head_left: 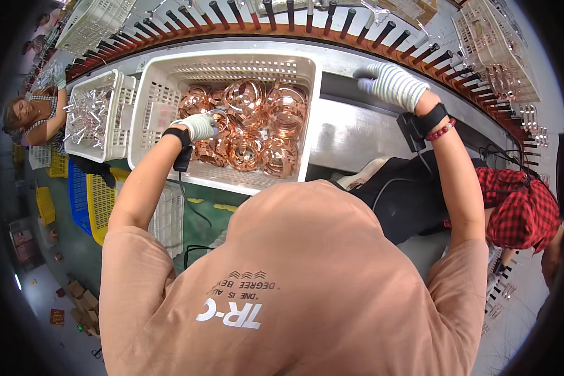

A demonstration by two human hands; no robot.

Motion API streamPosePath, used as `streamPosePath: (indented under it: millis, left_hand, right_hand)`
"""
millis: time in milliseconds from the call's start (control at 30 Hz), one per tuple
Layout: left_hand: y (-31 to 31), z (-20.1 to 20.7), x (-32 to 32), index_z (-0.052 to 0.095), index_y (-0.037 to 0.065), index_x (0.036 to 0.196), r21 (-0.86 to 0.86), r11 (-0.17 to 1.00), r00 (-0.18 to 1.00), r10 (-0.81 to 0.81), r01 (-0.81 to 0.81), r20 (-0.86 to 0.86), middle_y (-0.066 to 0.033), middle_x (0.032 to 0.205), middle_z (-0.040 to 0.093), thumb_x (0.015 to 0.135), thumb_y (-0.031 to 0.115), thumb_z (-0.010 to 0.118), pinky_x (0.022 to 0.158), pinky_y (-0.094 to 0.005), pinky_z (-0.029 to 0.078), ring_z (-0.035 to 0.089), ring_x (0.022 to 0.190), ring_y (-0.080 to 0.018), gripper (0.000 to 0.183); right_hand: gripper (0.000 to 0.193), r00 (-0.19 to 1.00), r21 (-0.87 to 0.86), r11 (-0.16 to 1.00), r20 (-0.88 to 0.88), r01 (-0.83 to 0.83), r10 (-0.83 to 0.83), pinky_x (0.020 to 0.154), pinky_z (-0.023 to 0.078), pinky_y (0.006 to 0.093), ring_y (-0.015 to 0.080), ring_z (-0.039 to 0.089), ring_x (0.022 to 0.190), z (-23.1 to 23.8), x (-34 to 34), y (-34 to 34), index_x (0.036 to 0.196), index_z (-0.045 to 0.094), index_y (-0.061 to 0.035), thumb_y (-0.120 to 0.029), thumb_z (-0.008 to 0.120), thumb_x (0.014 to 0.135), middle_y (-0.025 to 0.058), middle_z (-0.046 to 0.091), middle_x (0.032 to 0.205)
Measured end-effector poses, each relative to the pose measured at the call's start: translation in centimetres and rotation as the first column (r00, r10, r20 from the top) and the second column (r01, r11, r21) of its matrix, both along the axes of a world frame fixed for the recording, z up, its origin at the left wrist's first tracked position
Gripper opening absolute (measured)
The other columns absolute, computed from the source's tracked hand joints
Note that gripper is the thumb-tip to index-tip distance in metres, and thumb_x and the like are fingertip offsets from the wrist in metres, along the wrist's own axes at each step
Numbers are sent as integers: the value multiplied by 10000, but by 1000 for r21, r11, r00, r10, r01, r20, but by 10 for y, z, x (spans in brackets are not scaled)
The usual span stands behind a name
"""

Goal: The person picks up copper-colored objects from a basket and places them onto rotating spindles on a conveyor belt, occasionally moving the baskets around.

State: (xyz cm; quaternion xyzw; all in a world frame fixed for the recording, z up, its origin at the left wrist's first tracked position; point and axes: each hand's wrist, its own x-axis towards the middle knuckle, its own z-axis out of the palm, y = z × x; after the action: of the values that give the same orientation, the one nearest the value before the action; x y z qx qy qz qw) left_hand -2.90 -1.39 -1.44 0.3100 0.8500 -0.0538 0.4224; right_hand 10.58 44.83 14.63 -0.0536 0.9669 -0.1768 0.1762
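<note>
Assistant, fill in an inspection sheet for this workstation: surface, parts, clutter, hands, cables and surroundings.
Surface: metal worktop visible right of the large white basket.
Job's things: shiny copper-coloured pieces piled in that basket.
Clutter: smaller white basket of silvery parts at left.
Hands: left hand, gloved, at the copper-coloured pieces, grip unclear; right hand, gloved, near the row of dark-tipped rods.
Cables: dark cord hangs from the left wrist device; another cord loops below the right.
Surroundings: co-worker at left; person in red-black checks at right; yellow basket at lower left.
</note>
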Motion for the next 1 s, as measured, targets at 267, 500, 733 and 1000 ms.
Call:
streamPosePath:
  millis: [267, 500, 733, 1000]
  left_hand:
    - [55, 2, -32, 630, 67, 1291, 294, 917, 914, 339, -269, -221, -208, 1230, 672, 950, 353, 550, 1027, -429, 472, 624, 1173, -364, 452]
    - [88, -97, -24, 377, -66, 1477, 342, 691, 762, 631, -637, 146, -305, 1438, 495, 933, 501, 539, 1128, -386, 378, 460, 1380, -383, 803]
    - [102, -32, -5, 308, 16, 1532, 404, 680, 681, 713, -611, -170, -287, 1506, 410, 868, 447, 680, 1141, -449, 380, 419, 1387, -435, 875]
    - [150, 22, 62, 691, 112, 1174, 548, 834, 926, 156, 63, -344, -180, 1036, 715, 923, 194, 555, 887, -460, 528, 678, 969, -358, 297]
  right_hand:
    - [345, 985, -5, 1000, 170, -19, 20, 916, 523, 413, 364, 680, 1017, -33, 13, -14, 1197, 678, -33, -233, 567, 938, 199, 717, 1093]
    - [345, 978, -61, 993, -186, -102, 89, 923, 510, 436, 363, 652, 1047, -57, 36, -36, 1221, 658, -57, -194, 595, 911, 176, 688, 1143]
    - [321, 809, 41, 936, -491, -351, 325, 1020, 452, 462, 344, 533, 1254, -43, 58, -91, 1096, 675, -107, -126, 672, 775, 124, 628, 1210]
    - [354, 811, -6, 882, -396, -472, 431, 1042, 424, 479, 352, 487, 1317, -52, 80, -105, 1092, 686, -57, -102, 663, 742, 145, 630, 1236]
